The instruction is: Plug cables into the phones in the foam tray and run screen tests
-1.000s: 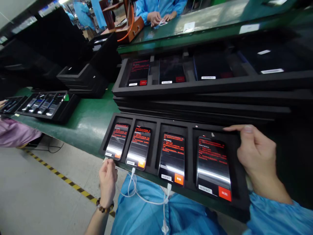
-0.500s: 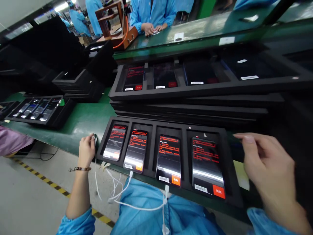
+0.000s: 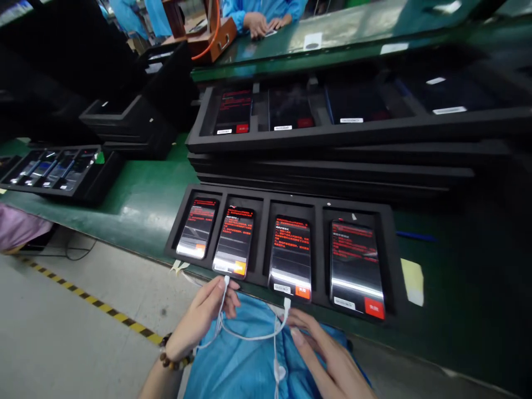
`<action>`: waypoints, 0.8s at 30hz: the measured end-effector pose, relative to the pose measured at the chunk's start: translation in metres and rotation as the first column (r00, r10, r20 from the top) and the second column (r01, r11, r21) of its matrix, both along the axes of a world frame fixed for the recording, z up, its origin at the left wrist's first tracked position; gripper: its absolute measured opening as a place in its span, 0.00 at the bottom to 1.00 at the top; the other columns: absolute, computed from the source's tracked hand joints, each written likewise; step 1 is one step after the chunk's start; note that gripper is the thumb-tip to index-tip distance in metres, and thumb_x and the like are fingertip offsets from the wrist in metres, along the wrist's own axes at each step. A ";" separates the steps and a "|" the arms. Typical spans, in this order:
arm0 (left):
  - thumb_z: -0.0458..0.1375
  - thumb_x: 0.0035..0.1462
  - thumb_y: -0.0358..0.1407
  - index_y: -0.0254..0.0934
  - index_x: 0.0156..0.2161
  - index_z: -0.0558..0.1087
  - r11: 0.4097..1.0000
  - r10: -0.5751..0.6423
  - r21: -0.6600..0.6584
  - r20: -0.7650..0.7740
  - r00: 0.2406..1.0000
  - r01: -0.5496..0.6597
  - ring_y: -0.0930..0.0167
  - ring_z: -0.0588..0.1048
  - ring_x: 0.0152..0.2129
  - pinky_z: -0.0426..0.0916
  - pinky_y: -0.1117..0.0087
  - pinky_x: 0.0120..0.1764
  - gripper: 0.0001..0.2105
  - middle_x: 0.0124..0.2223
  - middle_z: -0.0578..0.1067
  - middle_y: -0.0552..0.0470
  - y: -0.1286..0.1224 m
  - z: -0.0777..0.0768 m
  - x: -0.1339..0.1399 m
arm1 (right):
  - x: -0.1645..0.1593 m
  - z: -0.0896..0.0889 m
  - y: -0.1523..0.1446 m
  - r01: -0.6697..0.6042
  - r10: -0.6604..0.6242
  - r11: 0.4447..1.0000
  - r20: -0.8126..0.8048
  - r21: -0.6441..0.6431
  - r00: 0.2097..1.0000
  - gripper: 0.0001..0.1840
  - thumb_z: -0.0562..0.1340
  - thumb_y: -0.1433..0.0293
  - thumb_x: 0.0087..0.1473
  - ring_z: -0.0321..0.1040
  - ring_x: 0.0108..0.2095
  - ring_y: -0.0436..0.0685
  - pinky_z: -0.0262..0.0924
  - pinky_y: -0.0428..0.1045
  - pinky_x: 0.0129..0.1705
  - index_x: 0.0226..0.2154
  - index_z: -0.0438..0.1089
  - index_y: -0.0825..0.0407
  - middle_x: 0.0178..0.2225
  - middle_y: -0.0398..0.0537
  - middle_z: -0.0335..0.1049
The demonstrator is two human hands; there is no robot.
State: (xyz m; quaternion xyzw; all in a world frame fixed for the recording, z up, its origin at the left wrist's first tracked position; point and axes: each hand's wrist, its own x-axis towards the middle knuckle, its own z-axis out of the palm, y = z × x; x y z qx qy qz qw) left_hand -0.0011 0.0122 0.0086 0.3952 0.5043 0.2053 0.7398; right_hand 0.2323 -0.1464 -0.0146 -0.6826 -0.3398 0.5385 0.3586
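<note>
Four compartments of a black foam tray [image 3: 258,244] each hold a phone with red text on a lit screen. My left hand [image 3: 210,305] is at the lower edge of the second phone [image 3: 234,241], its fingers closed about the white plug of a charging cable [image 3: 226,281]. Below the third phone [image 3: 290,257], my right hand [image 3: 322,346] has its fingers apart, close beside another white cable plug [image 3: 287,303]. Whether its fingertips touch that plug is hard to tell. The fourth phone [image 3: 356,269] and the first phone [image 3: 197,228] lie in the end compartments.
Behind the tray rises a stack of black trays [image 3: 332,172], its top one holding more phones. Another phone tray [image 3: 54,172] stands at the left. A yellow paper [image 3: 412,281] and a blue stick [image 3: 415,236] lie at the right. Across the bench are a co-worker's hands [image 3: 266,25].
My left hand has come from the tray's left end to the second phone's plug. My right hand has moved from the tray's right side down and left to the third phone's plug.
</note>
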 end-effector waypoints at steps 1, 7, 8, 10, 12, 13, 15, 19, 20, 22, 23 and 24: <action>0.70 0.55 0.65 0.34 0.42 0.79 0.997 0.064 -0.038 0.050 0.997 -0.062 0.76 0.66 0.21 0.63 0.74 0.26 0.31 0.28 0.72 0.55 -0.003 -0.004 0.006 | -0.008 -0.006 0.005 0.065 -0.066 0.998 -0.096 -0.019 0.993 0.34 0.65 0.37 0.61 0.80 0.55 0.67 0.74 0.56 0.61 0.57 0.81 0.42 0.54 0.53 0.83; 0.71 0.47 0.64 0.41 0.29 0.67 0.938 0.346 -0.042 0.053 0.937 -0.344 0.81 0.42 0.13 0.40 0.77 0.16 0.29 0.17 0.47 0.70 -0.015 -0.020 0.037 | -0.028 -0.017 0.038 0.408 -0.413 0.903 -0.536 -0.135 0.736 0.34 0.79 0.41 0.44 0.76 0.38 0.59 0.76 0.53 0.48 0.42 0.86 0.49 0.34 0.50 0.80; 0.70 0.47 0.64 0.42 0.28 0.65 0.921 0.389 -0.022 0.050 0.920 -0.389 0.81 0.42 0.12 0.39 0.77 0.15 0.29 0.16 0.46 0.70 -0.016 -0.023 0.041 | -0.031 -0.014 0.043 0.433 -0.439 0.887 -0.574 -0.157 0.691 0.33 0.81 0.43 0.42 0.74 0.35 0.56 0.75 0.51 0.44 0.41 0.86 0.50 0.32 0.48 0.77; 0.69 0.46 0.65 0.42 0.27 0.64 0.891 0.454 0.008 0.050 0.890 -0.455 0.81 0.43 0.12 0.38 0.78 0.15 0.30 0.15 0.47 0.69 -0.019 -0.029 0.049 | -0.039 -0.007 0.051 0.457 -0.467 0.869 -0.619 -0.190 0.631 0.33 0.83 0.46 0.38 0.67 0.31 0.52 0.71 0.48 0.36 0.41 0.85 0.51 0.28 0.43 0.70; 0.69 0.45 0.65 0.42 0.26 0.65 0.869 0.492 0.022 0.060 0.869 -0.494 0.81 0.43 0.12 0.39 0.78 0.15 0.30 0.15 0.47 0.69 -0.021 -0.032 0.054 | -0.048 -0.003 0.056 0.489 -0.491 0.850 -0.626 -0.194 0.605 0.34 0.84 0.47 0.36 0.60 0.27 0.49 0.65 0.45 0.29 0.39 0.84 0.52 0.25 0.39 0.61; 0.69 0.44 0.65 0.41 0.26 0.66 0.862 0.503 0.026 0.067 0.862 -0.506 0.82 0.44 0.12 0.39 0.78 0.15 0.30 0.15 0.47 0.69 -0.022 -0.033 0.055 | -0.052 -0.003 0.058 0.513 -0.504 0.838 -0.623 -0.185 0.599 0.33 0.84 0.46 0.35 0.56 0.25 0.47 0.61 0.44 0.27 0.37 0.83 0.52 0.23 0.37 0.57; 0.69 0.44 0.65 0.41 0.27 0.67 0.857 0.512 0.028 0.078 0.856 -0.515 0.82 0.44 0.12 0.39 0.79 0.15 0.29 0.15 0.47 0.69 -0.023 -0.034 0.055 | -0.060 -0.004 0.060 0.561 -0.523 0.814 -0.613 -0.152 0.592 0.33 0.84 0.45 0.34 0.50 0.23 0.46 0.56 0.43 0.24 0.32 0.79 0.51 0.22 0.34 0.51; 0.70 0.44 0.64 0.41 0.27 0.68 0.851 0.522 0.024 0.082 0.849 -0.525 0.81 0.45 0.12 0.40 0.79 0.15 0.28 0.15 0.48 0.69 -0.025 -0.034 0.053 | -0.072 -0.013 0.062 0.600 -0.517 0.797 -0.596 -0.073 0.614 0.32 0.81 0.45 0.39 0.44 0.22 0.46 0.51 0.43 0.22 0.24 0.68 0.50 0.20 0.32 0.47; 0.70 0.44 0.64 0.41 0.27 0.68 0.848 0.526 0.024 0.083 0.847 -0.529 0.81 0.46 0.12 0.40 0.79 0.15 0.28 0.15 0.48 0.69 -0.025 -0.034 0.053 | -0.073 -0.015 0.063 0.609 -0.520 0.791 -0.590 -0.061 0.617 0.32 0.80 0.45 0.41 0.43 0.21 0.46 0.50 0.43 0.21 0.24 0.66 0.49 0.20 0.32 0.45; 0.70 0.44 0.64 0.40 0.27 0.69 0.842 0.536 0.025 0.085 0.840 -0.539 0.81 0.46 0.12 0.39 0.78 0.15 0.28 0.15 0.48 0.69 -0.025 -0.035 0.053 | -0.075 -0.019 0.062 0.617 -0.526 0.786 -0.576 -0.046 0.626 0.33 0.78 0.43 0.45 0.40 0.21 0.46 0.47 0.44 0.20 0.22 0.62 0.48 0.19 0.32 0.42; 0.70 0.44 0.64 0.40 0.27 0.69 0.839 0.540 0.025 0.086 0.838 -0.543 0.81 0.46 0.12 0.39 0.78 0.15 0.29 0.15 0.48 0.69 -0.026 -0.035 0.053 | -0.075 -0.020 0.062 0.613 -0.522 0.789 -0.566 -0.036 0.638 0.34 0.77 0.42 0.46 0.39 0.20 0.47 0.47 0.44 0.20 0.22 0.62 0.48 0.19 0.32 0.41; 0.70 0.43 0.65 0.40 0.27 0.69 0.836 0.544 0.027 0.085 0.835 -0.547 0.81 0.46 0.12 0.39 0.78 0.15 0.29 0.15 0.47 0.69 -0.026 -0.036 0.052 | -0.075 -0.022 0.061 0.598 -0.506 0.802 -0.550 -0.014 0.665 0.33 0.76 0.41 0.47 0.42 0.21 0.48 0.49 0.45 0.21 0.22 0.62 0.47 0.19 0.33 0.43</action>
